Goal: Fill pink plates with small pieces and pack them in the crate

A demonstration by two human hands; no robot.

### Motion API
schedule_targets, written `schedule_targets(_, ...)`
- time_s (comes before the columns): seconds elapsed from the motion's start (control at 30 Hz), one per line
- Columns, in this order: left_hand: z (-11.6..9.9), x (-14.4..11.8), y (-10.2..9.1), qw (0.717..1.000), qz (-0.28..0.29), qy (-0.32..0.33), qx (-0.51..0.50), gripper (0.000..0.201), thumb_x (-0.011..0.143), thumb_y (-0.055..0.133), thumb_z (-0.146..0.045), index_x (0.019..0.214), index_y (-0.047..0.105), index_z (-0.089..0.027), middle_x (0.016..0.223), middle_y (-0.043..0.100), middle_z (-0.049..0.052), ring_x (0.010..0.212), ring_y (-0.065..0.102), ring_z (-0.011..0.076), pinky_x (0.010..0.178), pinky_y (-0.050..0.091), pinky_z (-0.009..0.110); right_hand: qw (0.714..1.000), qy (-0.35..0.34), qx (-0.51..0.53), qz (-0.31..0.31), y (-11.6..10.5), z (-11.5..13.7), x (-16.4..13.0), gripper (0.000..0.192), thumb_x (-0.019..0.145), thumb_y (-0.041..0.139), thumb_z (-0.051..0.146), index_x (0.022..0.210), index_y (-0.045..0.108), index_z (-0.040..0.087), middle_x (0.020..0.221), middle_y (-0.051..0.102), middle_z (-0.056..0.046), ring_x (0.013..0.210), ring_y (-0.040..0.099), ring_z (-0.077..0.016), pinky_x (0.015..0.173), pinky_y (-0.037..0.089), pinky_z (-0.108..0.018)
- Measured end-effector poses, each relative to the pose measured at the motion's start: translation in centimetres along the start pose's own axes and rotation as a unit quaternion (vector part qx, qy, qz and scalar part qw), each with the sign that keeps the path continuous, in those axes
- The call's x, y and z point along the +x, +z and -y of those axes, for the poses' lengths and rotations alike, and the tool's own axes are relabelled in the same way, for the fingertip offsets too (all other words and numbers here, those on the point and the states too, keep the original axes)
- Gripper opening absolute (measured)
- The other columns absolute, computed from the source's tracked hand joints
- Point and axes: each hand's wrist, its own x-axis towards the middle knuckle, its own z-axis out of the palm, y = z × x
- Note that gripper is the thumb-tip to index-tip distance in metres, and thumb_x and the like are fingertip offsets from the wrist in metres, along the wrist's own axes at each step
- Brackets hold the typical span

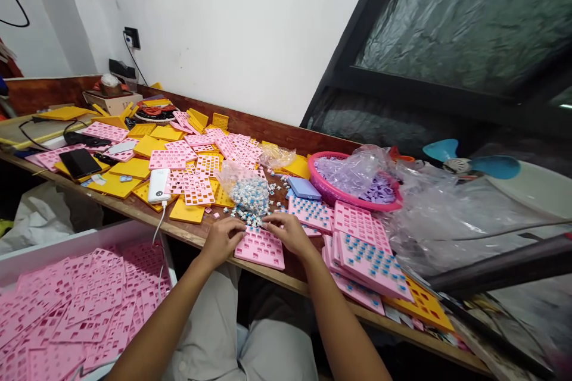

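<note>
A pink board with rows of square holes (260, 248) lies at the table's front edge, with a few blue-and-white pieces along its far edge. At its upper left corner is my left hand (222, 240), thumb and fingers drawn together; what they pinch is too small to make out. My right hand (290, 233) reaches over the upper right corner, its fingertips bent together at the small pieces, and its hold is unclear too. Just beyond both hands, small blue and white pieces (250, 197) spill from a clear plastic bag (232, 172).
Right of me are stacked pink boards with blue pieces (370, 259), a blue box (304, 188) and a pink basket (315, 181) of purple parts. Pink and yellow boards (145, 168), a white power bank (158, 186) and a phone (80, 163) lie left. A bin (167, 256) holds pink boards.
</note>
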Motion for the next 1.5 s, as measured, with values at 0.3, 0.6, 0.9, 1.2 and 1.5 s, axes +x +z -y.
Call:
schedule_targets(0.3,0.3,1.9,1.3,0.976,0.081,0.037,0.197,0.011,0.088,0.068,-0.019,0.091,0.076,-0.025,0.090,0.076,0.004,0.090,0.063,0.0230,0.084,0.047,0.036,0.994,0.012,-0.055,-0.089,2.9,-1.5,-2.9,0.012,0.090,0.065,0.023,0.093,0.077,0.022,0.097,0.075,-0.007,0.094,0.066,-0.0227,0.089,0.048,-0.037)
schedule_targets(0.6,0.0,2.7,1.6,0.964,0.089,0.019,0.250,0.012,0.088,0.066,-0.017,0.086,0.076,-0.023,0.090,0.074,0.006,0.090,0.064,0.0227,0.082,0.047,0.033,0.986,0.021,-0.131,-0.100,3.4,-1.4,-2.9,0.012,0.093,0.065,0.023,0.095,0.076,0.021,0.097,0.074,-0.007,0.094,0.062,-0.0221,0.088,0.044,-0.035)
schedule_targets(0.9,-0.4,1.6,1.7,0.958,0.081,0.038,0.272,0.019,0.092,0.057,-0.014,0.094,0.075,-0.022,0.090,0.074,0.005,0.093,0.060,0.0212,0.081,0.045,0.031,0.938,-0.065,-0.340,0.003,2.5,1.5,-4.7,0.030,0.102,0.049,0.029,0.122,0.067,0.017,0.118,0.069,-0.013,0.113,0.054,-0.0269,0.096,0.039,-0.040)
schedule_targets(1.2,0.4,2.3,2.0,0.956,0.093,0.043,0.275,0.020,0.094,0.054,-0.013,0.089,0.072,-0.020,0.090,0.070,0.005,0.094,0.057,0.0208,0.083,0.044,0.032,0.973,-0.008,-0.230,-0.010,-0.2,-0.7,-1.8,0.023,0.099,0.052,0.024,0.108,0.072,0.019,0.108,0.072,-0.008,0.101,0.063,-0.0196,0.090,0.044,-0.029)
schedule_targets(1.5,0.3,2.0,2.3,0.946,0.080,0.028,0.314,0.019,0.096,0.054,-0.016,0.090,0.071,-0.020,0.093,0.068,0.006,0.095,0.057,0.0217,0.083,0.044,0.033,0.949,0.085,-0.290,0.094,-0.3,-0.9,3.1,0.017,0.087,0.064,0.031,0.091,0.077,0.022,0.097,0.077,-0.006,0.090,0.068,-0.0215,0.075,0.042,-0.026)
